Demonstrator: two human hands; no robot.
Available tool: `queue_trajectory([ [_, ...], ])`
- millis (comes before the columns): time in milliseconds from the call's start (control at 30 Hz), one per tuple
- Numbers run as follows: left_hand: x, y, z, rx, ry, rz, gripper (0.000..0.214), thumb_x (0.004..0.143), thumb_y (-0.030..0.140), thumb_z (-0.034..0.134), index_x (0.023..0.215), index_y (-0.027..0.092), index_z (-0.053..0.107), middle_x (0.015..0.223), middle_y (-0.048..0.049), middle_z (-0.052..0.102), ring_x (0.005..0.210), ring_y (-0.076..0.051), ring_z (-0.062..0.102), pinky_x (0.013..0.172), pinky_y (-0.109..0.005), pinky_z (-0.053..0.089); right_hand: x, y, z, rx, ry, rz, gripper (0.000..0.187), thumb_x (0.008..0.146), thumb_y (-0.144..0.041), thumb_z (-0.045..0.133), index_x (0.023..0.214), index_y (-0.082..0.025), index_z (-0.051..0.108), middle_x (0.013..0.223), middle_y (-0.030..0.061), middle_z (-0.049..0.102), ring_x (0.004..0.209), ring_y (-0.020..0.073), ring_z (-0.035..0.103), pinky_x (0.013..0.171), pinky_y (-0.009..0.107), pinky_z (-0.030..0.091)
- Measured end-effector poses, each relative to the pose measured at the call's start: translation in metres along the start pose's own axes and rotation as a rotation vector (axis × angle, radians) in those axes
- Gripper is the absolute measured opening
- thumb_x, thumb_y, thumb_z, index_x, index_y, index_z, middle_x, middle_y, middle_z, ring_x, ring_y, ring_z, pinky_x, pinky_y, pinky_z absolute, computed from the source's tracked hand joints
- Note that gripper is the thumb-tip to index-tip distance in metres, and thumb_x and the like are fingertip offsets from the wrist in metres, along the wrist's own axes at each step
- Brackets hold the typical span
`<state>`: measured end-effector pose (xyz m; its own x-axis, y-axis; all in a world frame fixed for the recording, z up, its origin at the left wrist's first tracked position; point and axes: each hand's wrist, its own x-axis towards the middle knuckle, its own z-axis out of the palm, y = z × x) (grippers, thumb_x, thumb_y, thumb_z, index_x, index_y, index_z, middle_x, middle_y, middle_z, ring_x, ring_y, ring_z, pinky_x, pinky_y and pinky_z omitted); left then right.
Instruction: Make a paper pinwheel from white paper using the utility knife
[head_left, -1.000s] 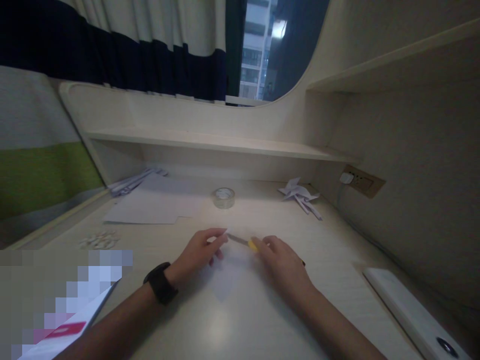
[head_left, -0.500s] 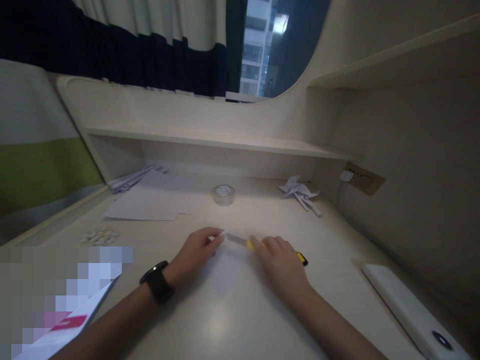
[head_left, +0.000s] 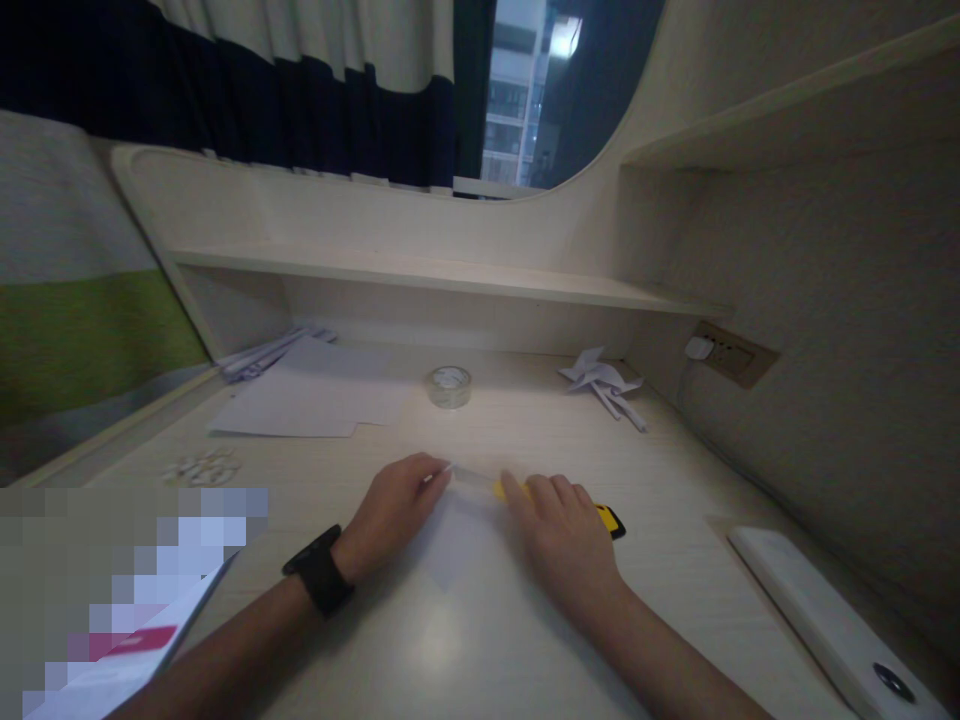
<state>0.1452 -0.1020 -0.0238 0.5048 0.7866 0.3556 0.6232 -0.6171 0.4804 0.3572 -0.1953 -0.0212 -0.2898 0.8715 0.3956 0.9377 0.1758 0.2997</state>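
Note:
My right hand (head_left: 562, 520) is closed around a yellow utility knife (head_left: 609, 520), whose blade reaches left toward the other hand. Between thumb and fingers, my left hand (head_left: 405, 500) pinches the upper corner of a white sheet of paper (head_left: 454, 540). The paper hangs just above the desk or rests on it; I cannot tell which. The blade's tip is at the pinched corner, and whether it touches the paper is unclear. A black watch (head_left: 322, 570) is on my left wrist.
A roll of clear tape (head_left: 449, 388) stands ahead on the desk (head_left: 375, 650). White paper sheets (head_left: 300, 395) lie at the back left, near a pile of small white pieces (head_left: 202, 467). Folded paper pinwheels (head_left: 600, 378) lie at the back right. A long white device (head_left: 817, 610) sits on the right.
The view has shifted slightly. Both hands keep nearly the same pose, with the knife and paper still held; the knife's rear end shows a little more.

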Motion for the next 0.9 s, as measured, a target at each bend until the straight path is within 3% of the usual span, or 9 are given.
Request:
queue_trajectory([
  [300,-0.001,0.002,0.002,0.054,0.013,0.011,0.028,0.093,0.030,0.043,0.094,0.017,0.068,0.092,-0.0072,0.070,0.085,-0.022,0.064,0.076,-0.033,0.047,0.000,-0.002,0.000,-0.006,0.020,0.009,0.042,0.090,-0.022,0.052,0.131,-0.020,0.046,0.093,0.0092,0.060,0.081,0.0239,0.049,0.068,0.036,0.034],
  [533,-0.003,0.000,0.005,-0.078,0.042,-0.014,0.032,0.092,0.032,0.047,0.118,0.022,0.062,0.115,-0.0051,0.067,0.102,-0.021,0.064,0.088,-0.033,0.048,0.000,-0.001,-0.003,-0.020,0.038,0.011,0.041,0.089,-0.020,0.051,0.130,-0.021,0.047,0.094,0.0097,0.060,0.082,0.0237,0.049,0.068,0.036,0.034],
  [733,-0.002,0.003,0.003,-0.221,0.053,-0.075,0.031,0.090,0.032,0.047,0.110,0.021,0.068,0.110,-0.0049,0.070,0.096,-0.020,0.066,0.083,-0.031,0.051,0.000,-0.002,-0.004,-0.016,0.037,0.004,0.041,0.090,-0.019,0.051,0.131,-0.021,0.047,0.094,0.0096,0.060,0.081,0.0238,0.049,0.068,0.036,0.034],
  [900,0.001,0.010,-0.007,-0.334,-0.016,-0.085,0.030,0.089,0.030,0.048,0.110,0.021,0.069,0.099,-0.0041,0.073,0.086,-0.019,0.067,0.078,-0.031,0.051,-0.001,-0.001,-0.006,-0.001,0.008,0.008,0.043,0.090,-0.017,0.049,0.132,-0.020,0.046,0.096,0.0102,0.060,0.082,0.0245,0.050,0.069,0.037,0.036],
])
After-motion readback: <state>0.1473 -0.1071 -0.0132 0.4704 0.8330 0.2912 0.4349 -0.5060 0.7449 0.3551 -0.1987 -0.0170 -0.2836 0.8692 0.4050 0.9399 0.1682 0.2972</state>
